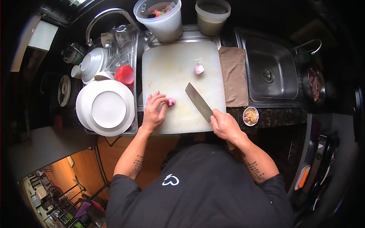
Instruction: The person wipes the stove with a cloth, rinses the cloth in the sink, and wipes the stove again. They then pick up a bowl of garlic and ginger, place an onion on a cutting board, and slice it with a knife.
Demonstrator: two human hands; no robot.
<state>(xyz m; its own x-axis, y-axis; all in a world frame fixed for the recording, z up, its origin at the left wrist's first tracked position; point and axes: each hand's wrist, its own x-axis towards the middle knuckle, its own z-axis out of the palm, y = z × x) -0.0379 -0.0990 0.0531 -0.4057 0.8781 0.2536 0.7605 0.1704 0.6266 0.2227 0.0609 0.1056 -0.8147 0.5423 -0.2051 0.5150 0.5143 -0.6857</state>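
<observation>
My right hand (227, 126) is wrapped round the handle of a broad-bladed kitchen knife (198, 102), its blade slanting up and left over the white cutting board (182, 53). On the left of the board, my left hand (154, 112) has its fingers apart, with a fingertip right at a small purple onion piece (171, 102). A second onion piece (199, 68), pink and white, lies farther back on the board, beyond the knife tip.
White plates (109, 109), bowls and a red cup (124, 74) fill the left rack. Two tubs (161, 24) stand behind the board. Right of it are a brown cloth (233, 76), a steel sink (272, 57) and a small bowl of chopped food (250, 116).
</observation>
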